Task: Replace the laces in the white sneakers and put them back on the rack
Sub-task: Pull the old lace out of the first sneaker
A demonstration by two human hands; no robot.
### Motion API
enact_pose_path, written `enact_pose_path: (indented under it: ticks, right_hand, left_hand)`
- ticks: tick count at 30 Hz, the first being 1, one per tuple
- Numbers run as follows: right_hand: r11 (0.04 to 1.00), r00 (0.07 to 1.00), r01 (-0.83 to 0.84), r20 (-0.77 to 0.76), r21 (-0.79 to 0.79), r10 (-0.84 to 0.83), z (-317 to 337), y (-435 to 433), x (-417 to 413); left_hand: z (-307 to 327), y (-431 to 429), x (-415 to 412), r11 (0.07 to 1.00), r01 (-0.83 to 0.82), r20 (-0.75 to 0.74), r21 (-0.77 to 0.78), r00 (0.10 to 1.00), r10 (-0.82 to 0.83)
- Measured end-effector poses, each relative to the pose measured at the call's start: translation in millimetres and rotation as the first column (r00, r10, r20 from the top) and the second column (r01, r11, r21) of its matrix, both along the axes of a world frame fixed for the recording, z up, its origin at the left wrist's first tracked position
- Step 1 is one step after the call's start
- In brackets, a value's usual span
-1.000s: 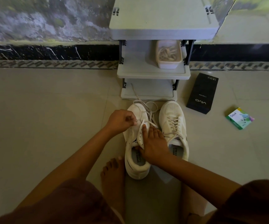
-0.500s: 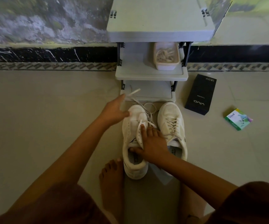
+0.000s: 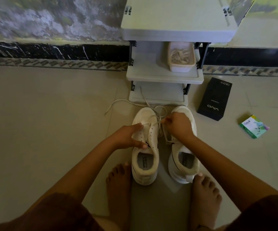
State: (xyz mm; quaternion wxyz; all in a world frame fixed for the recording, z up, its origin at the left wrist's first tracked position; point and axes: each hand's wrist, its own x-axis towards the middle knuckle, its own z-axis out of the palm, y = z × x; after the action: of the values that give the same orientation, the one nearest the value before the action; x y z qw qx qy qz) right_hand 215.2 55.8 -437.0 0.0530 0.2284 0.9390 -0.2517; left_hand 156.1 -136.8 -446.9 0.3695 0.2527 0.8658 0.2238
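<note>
Two white sneakers stand side by side on the floor in front of the rack. My left hand grips the left sneaker by its left eyelet flap, thumb and forefinger spread along it. My right hand hovers over the front of the right sneaker and pinches the white lace near the left sneaker's lowest eyelets. The lace is threaded only near the toe. One loose end trails left across the floor and another runs up onto the rack's bottom shelf.
A tub of spare laces sits on the rack's middle shelf. A black phone box and a small green box lie on the tiles to the right. My bare feet flank the sneakers.
My left hand let go of the pulled-out lace end and came back to the sneaker's flap. My right hand left the tongue and took the lace near the toe.
</note>
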Motion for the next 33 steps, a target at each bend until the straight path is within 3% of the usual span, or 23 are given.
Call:
enact_pose_path:
  ticks: [2,5,8,10,11,14,15,17,19,20,23,25,28,31,33]
  right_hand:
    - [0.985,0.994,0.014,-0.106,-0.172,-0.033,15.0,2.3,-5.8]
    - [0.98,0.962,-0.053,-0.274,-0.193,-0.002,35.4,0.7,-9.4]
    - [0.89,0.893,-0.029,-0.413,-0.454,-0.181,53.6,-1.6,-12.6]
    - [0.711,0.871,-0.041,-0.374,-0.702,-0.319,60.9,-8.4,-12.3]
    - [0.573,0.882,-0.056,-0.31,-0.817,-0.356,62.0,-13.1,-11.2]
    - [0.028,0.905,-0.061,-0.067,-0.998,-0.421,60.5,-24.0,-8.2]
    - [-0.061,0.9,-0.039,-0.008,-0.997,-0.435,58.9,-23.1,-7.3]
    - [-0.102,0.886,0.065,0.104,-0.993,-0.452,53.6,-19.3,-5.0]
    - [-0.001,0.875,0.235,0.212,-0.972,-0.435,46.1,-15.7,-5.1]
    - [0.101,0.874,0.324,0.257,-0.941,-0.412,41.4,-14.4,-5.8]
    - [0.571,0.904,0.426,0.306,-0.702,-0.298,23.7,-11.3,-8.1]
    - [0.807,0.953,0.277,0.255,-0.522,-0.163,9.4,-11.1,-7.1]
    - [0.949,0.98,0.038,0.195,-0.312,0.024,-5.3,-15.6,-3.7]
    - [0.985,0.984,-0.043,0.164,-0.169,0.071,-10.9,-18.6,-4.3]
    - [0.982,0.985,-0.049,0.152,-0.18,0.077,-11.2,-16.8,-4.9]
  left_hand:
    - [-0.8,1.8,4.9,0.999,0.034,-0.028,-0.022,0.999,-0.034]
    - [1.6,5.3,8.3,0.995,0.082,-0.047,-0.049,0.995,-0.084]
    - [4.7,8.7,6.1,0.989,0.121,-0.049,-0.088,0.991,-0.126]
    - [5.4,11.3,5.1,0.985,0.133,-0.046,-0.111,0.989,-0.138]
    - [5.2,12.6,5.0,0.984,0.134,-0.042,-0.117,0.989,-0.139]
    - [4.0,12.2,7.3,0.984,0.135,-0.041,-0.115,0.989,-0.141]
    - [3.8,11.8,7.5,0.985,0.134,-0.04,-0.109,0.989,-0.139]
    - [3.0,9.9,8.8,0.986,0.137,-0.036,-0.097,0.989,-0.141]
    - [2.5,8.8,9.1,0.986,0.14,-0.037,-0.09,0.989,-0.144]
    - [2.3,8.5,9.0,0.986,0.137,-0.033,-0.092,0.99,-0.14]
    - [0.9,8.3,8.9,0.988,0.128,-0.025,-0.092,0.991,-0.13]
    - [0.6,8.5,9.0,0.989,0.119,-0.022,-0.089,0.992,-0.122]
    - [-0.2,7.8,10.4,0.988,0.122,-0.019,-0.096,0.992,-0.124]
    - [0.0,7.6,11.1,0.987,0.127,-0.027,-0.099,0.991,-0.13]
    - [0.5,8.0,10.7,0.987,0.129,-0.028,-0.097,0.991,-0.132]
